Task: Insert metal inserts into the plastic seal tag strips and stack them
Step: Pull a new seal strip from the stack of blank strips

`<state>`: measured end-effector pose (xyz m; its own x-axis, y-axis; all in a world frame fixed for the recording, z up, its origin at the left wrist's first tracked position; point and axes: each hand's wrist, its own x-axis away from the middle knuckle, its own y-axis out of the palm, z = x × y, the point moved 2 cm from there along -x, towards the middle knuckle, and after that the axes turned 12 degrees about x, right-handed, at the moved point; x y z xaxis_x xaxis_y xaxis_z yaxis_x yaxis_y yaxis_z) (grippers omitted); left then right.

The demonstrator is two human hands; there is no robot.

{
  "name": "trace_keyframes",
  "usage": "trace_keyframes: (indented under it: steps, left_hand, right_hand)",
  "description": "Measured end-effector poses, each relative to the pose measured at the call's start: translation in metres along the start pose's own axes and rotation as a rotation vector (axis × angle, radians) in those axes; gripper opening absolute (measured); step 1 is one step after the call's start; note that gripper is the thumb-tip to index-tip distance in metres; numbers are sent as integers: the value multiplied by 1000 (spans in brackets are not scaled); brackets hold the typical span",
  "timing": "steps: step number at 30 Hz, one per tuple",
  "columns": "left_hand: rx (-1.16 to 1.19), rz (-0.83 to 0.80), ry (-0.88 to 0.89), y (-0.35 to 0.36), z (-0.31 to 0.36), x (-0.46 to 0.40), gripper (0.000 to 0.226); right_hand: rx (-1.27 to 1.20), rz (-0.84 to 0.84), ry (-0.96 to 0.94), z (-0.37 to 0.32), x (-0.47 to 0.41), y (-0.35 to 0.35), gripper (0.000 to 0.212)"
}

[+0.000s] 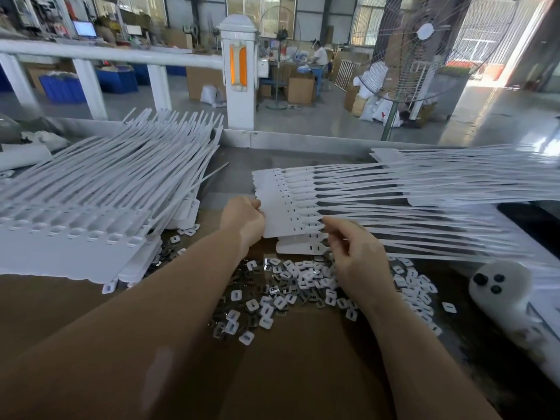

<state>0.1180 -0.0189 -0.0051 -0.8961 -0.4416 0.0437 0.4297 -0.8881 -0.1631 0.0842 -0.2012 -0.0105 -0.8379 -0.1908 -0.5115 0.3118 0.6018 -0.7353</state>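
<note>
Head view shows a job that looks partly done. At 9 o'clock a big stack of white seal tag strips (100, 189) lies on the bench (303, 359); I think these are the finished ones, but I cannot see if their inserts are in. At the middle, the left hand (242, 219) pinches the flat edge of one sheet of tag strips (288, 201), held a little above the bench. The right hand (354, 253) has curled fingers right at the sheet's row of slots; it may be pinching an insert, but I cannot tell. At 6 o'clock lies a loose pile of small inserts (291, 286), many still waiting. More strips (454, 159) lie at 3 o'clock.

The bench is brown with a metal wall at the back. Past it is a big workshop with a white railing (106, 56), a standing fan (424, 47), blue crates (63, 87), cardboard boxes (300, 89) and a person (319, 56) working far away.
</note>
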Motion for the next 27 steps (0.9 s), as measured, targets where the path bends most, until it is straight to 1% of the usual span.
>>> trace_keyframes:
  steps: [3,6,10,15,17,19,23,25,27]
  left_hand:
    - [-171,-43,99,-7,5,9,34]
    - [-294,-49,185,-18,12,17,33]
    - [-479,29,260,-46,21,22,28]
    - [-868,166,226,-86,25,26,28]
    - [-1022,197,187,-96,25,26,27]
    - [-1119,211,134,-105,25,24,32]
    - [-1131,190,17,-118,20,16,36]
    - [-1101,168,-5,-123,17,14,31]
    - [-1076,180,6,-126,18,13,22]
  right_hand:
    - [0,14,-15,-1,1,-1,30]
    - [-3,45,-34,-3,2,-3,27]
    - [4,81,-51,-5,3,-4,24]
    - [-4,123,-93,-8,5,-6,20]
    - [-3,151,-105,-9,6,-8,18]
    - [-1,172,-112,-10,7,-9,17]
    - [13,199,-130,-12,8,-10,16]
    - [27,206,-141,-12,8,-11,15]
    - [29,205,-145,-13,9,-11,15]
